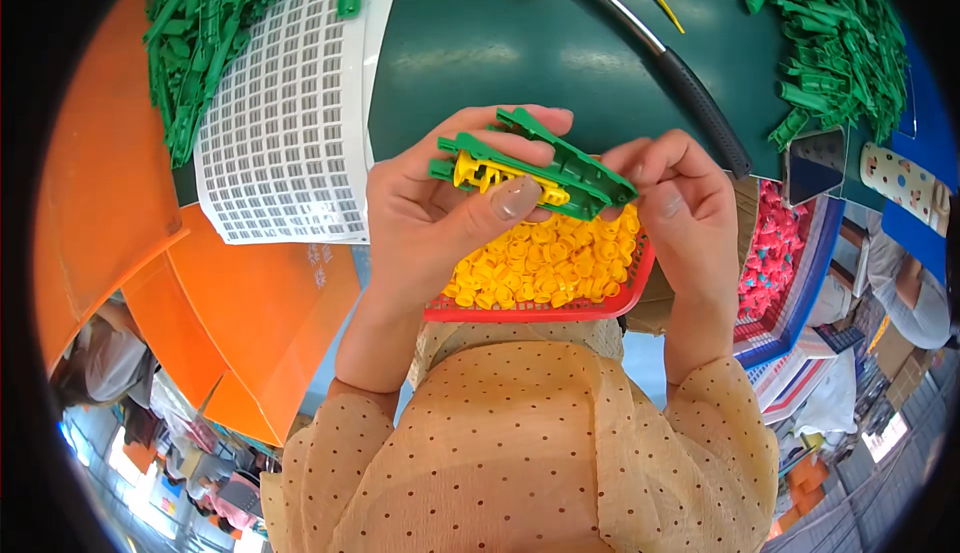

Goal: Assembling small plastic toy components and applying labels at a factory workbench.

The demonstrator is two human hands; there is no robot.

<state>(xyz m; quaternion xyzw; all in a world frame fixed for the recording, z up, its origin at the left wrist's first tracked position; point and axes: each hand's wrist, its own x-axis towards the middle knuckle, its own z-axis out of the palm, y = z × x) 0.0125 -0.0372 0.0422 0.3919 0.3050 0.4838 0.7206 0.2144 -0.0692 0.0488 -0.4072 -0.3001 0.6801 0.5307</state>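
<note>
My left hand (435, 203) is closed around two long green plastic shell halves (575, 165), which lie at an angle to each other. Inside the nearer half sits a yellow plastic insert (485, 173), with my left thumb pressed over it. At the narrow right end of the shell, my right hand (690, 188) has its fingers curled in a pinch against the tip; the exact contact is partly hidden. Directly below both hands is a red basket (600, 310) filled with small yellow plastic rings (550, 263).
A hammer (640, 28) and a small yellow part (668, 5) lie on the dark green table (470, 53). Green part piles (200, 43) flank it, beside a white label sheet (290, 103). A phone (815, 165) rests near a crate of pink pieces (768, 253).
</note>
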